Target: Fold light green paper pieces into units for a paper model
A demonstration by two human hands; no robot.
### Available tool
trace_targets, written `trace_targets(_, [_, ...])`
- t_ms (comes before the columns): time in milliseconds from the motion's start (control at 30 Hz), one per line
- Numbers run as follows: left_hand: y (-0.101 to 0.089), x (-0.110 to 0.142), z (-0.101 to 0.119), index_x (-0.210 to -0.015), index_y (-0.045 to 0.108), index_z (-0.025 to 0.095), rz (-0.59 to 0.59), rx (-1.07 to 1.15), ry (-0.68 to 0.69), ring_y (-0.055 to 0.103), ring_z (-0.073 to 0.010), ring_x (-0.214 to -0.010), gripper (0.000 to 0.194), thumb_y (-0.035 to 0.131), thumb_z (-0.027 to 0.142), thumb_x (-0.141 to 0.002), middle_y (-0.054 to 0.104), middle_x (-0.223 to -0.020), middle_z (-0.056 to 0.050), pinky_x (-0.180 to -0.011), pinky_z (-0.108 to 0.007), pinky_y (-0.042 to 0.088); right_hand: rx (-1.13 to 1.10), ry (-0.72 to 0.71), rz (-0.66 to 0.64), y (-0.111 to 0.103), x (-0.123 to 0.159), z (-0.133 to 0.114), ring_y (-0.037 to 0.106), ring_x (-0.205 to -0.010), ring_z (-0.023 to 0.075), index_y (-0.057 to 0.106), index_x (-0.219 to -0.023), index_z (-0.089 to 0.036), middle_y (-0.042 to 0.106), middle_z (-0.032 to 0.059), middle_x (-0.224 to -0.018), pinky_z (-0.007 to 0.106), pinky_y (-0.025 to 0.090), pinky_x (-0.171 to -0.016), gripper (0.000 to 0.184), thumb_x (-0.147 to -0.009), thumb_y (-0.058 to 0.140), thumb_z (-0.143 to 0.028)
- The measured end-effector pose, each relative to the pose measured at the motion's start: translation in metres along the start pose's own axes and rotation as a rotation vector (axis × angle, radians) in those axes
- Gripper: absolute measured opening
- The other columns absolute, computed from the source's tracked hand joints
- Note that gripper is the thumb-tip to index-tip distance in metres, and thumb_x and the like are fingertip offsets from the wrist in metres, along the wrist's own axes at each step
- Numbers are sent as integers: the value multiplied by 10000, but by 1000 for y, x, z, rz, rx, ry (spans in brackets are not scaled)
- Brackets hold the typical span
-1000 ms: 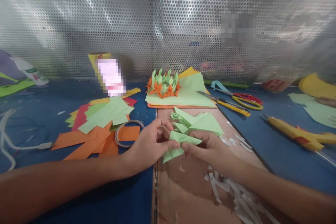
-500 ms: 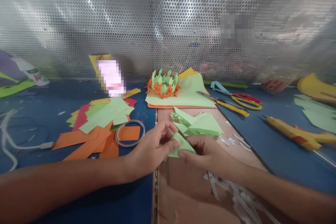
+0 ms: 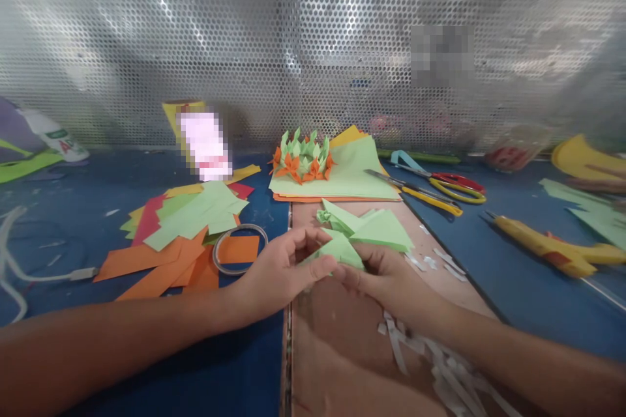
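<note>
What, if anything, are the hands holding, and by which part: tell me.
A folded light green paper: the left hand holds its left side and the right hand its right, thumbs near its lower edge.

Place: a paper-craft workspace; home or workshop, cannot tell.
Wall [image 3: 313, 26]: shiny dotted sheeting, twelve o'clock.
Blue table [image 3: 195, 371]: strewn with coloured paper [image 3: 195, 210], nine o'clock.
Craft: ring of paper flowers [image 3: 293, 166], eleven o'clock.
Cutting: scissors [image 3: 443, 178], three o'clock; white trimmings [image 3: 397, 345], five o'clock.
Sticking: glue gun [image 3: 538, 244], past three; tape roll [image 3: 235, 272], eight.
</note>
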State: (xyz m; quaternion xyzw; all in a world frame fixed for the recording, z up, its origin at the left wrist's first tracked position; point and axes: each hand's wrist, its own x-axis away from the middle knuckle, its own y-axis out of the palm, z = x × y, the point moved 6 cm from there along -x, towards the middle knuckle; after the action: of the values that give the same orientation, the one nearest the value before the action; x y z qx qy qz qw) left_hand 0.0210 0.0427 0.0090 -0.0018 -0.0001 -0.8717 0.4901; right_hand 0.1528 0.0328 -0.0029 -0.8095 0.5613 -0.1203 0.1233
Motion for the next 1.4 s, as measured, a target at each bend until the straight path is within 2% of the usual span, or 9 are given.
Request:
trace_targets(67, [1, -2, -1, -923, 573, 135, -31, 12, -34, 540, -90, -699, 233, 599, 314, -776, 589, -826, -21, -667, -222, 433, -27, 17, 8, -2, -1, 1, 391, -523, 77, 562, -705, -143, 462, -39, -586, 198, 309, -489, 324, -769, 579, -460])
trace_targets(233, [-3, -3, -7, -753, 593, 115, -11, -3, -84, 525, -68, -544, 187, 647, 292, -733, 588, -624, 11, -565, -207, 430, -18, 17, -15, -1, -1, 0, 413, -524, 80, 591, -724, -141, 499, -34, -580, 195, 318, -493, 317, -762, 595, -455])
trace_targets(733, [-4, -1, -4, -655, 523, 134, 30, -59, -94, 476, -64, -483, 192, 647, 268, -715, 526, -538, 42, -492, -198, 377, 29, -19, -20, 1, -1, 0, 405, -522, 75, 575, -636, -136, 498, -35, -550, 194, 296, -479, 303, -748, 627, -413])
trace_targets(933, [1, 0, 5, -748, 530, 150, -4, -248, 58, 523, -105, -634, 157, 575, 297, -780, 567, -703, -3, -592, -230, 421, -30, -42, 0, 0, 2, -4, 407, -520, 77, 534, -636, -150, 460, -45, -554, 197, 305, -475, 301, -751, 620, -415])
trace_targets(1000, [-3, 4, 16, -860, 539, 167, 85, -368, 211, 544, -147, -778, 154, 588, 286, -775, 576, -844, -39, -692, -270, 441, -36, -37, 51, -3, 2, -4, 383, -490, 72, 511, -649, -161, 434, -53, -539, 199, 288, -449, 304, -768, 590, -429])
trace_targets(1067, [-5, 12, 31, -908, 548, 193, 172, -574, 446, 515, -172, -887, 160, 603, 227, -762, 543, -941, -52, -788, -300, 423, -24, -26, 97, -5, 2, -4, 351, -459, 70, 490, -671, -174, 419, -60, -520, 201, 264, -422, 289, -793, 551, -429])
trace_targets(1133, [7, 19, 37, -891, 572, 209, 37, -767, 601, 501, -171, -913, 104, 550, 176, -795, 538, -947, -49, -846, -313, 399, 29, -42, 140, -6, 1, -6, 341, -467, 74, 460, -659, -183, 410, -62, -520, 202, 266, -428, 268, -797, 541, -399])
trace_targets(1233, [20, 23, 34, -1003, 543, 188, -174, -882, 653, 490, -184, -981, 198, 528, 162, -807, 550, -1024, -76, -903, -319, 381, 147, -98, 196, -7, 3, -11, 353, -529, 88, 418, -626, -190, 389, -57, -558, 205, 293, -471, 258, -761, 576, -342])
trace_targets(1400, [17, 21, 34, -1006, 536, 184, -154, -832, 649, 506, -184, -999, 184, 504, 162, -826, 562, -1028, -85, -910, -320, 397, 79, -180, 19, 5, 7, -14, 451, -646, 133, 468, -721, -188, 479, -20, -685, 236, 386, -562, 273, -723, 630, -408])
